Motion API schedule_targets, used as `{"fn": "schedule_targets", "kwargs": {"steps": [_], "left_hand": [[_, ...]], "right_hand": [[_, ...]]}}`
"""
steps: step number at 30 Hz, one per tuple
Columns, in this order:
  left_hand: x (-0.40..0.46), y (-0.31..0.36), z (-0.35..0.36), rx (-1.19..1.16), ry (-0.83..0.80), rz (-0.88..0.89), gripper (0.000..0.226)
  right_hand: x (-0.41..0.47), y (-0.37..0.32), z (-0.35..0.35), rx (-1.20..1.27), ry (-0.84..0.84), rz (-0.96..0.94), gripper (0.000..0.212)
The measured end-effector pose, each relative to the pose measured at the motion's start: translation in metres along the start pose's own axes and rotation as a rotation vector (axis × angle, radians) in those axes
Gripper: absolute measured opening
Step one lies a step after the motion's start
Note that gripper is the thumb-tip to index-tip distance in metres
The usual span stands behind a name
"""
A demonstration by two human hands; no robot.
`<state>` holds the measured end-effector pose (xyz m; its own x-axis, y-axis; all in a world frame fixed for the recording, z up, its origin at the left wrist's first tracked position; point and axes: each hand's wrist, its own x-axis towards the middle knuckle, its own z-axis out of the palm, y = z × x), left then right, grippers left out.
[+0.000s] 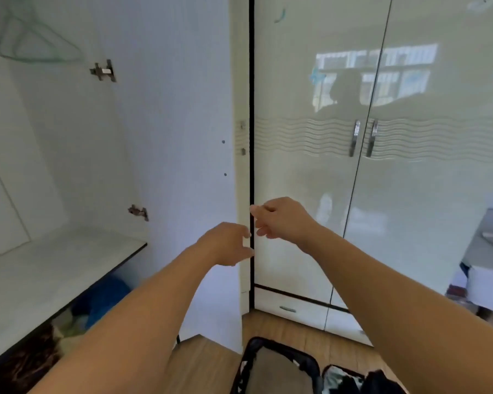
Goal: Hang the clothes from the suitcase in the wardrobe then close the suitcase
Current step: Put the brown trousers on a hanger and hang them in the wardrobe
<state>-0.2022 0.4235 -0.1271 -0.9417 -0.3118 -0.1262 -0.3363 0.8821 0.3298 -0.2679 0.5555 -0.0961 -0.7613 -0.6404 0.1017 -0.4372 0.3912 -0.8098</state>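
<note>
Lying open below both empty hands [228,243] [279,217], suitcase [282,368] (well apart).

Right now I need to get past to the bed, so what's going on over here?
A person is at the wardrobe, both hands empty: the left hand and right hand reach toward the edge of the open wardrobe door. Green hangers hang bare inside. The suitcase lies open on the floor with clothes in it, so nothing looks hung yet.

Wooden floor [211,362] with the open suitcase [279,368] on it; bare white wardrobe shelf [40,277] at left.
</note>
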Motion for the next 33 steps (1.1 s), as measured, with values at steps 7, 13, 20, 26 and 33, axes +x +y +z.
{"fn": "schedule_targets", "kwargs": {"steps": [7,13,20,26,33], "left_hand": [[0.029,-0.013,0.016,-0.181,-0.122,0.143,0.044],[0.055,-0.043,0.044,-0.238,-0.245,0.196,0.045],[0.078,-0.071,0.104,-0.229,-0.417,0.212,0.044],[0.094,-0.078,0.15,-0.279,-0.434,0.177,0.035],[0.13,-0.1,0.243,-0.349,-0.463,0.012,0.038]], "right_hand": [[-0.001,0.069,0.003,-0.11,0.045,0.326,0.041],[-0.008,0.097,0.033,-0.012,0.093,0.507,0.051],[-0.018,0.139,0.067,-0.046,0.089,0.636,0.062],[-0.021,0.184,0.081,-0.2,0.072,0.701,0.046],[-0.01,0.285,0.108,-0.206,0.059,0.785,0.047]]}}
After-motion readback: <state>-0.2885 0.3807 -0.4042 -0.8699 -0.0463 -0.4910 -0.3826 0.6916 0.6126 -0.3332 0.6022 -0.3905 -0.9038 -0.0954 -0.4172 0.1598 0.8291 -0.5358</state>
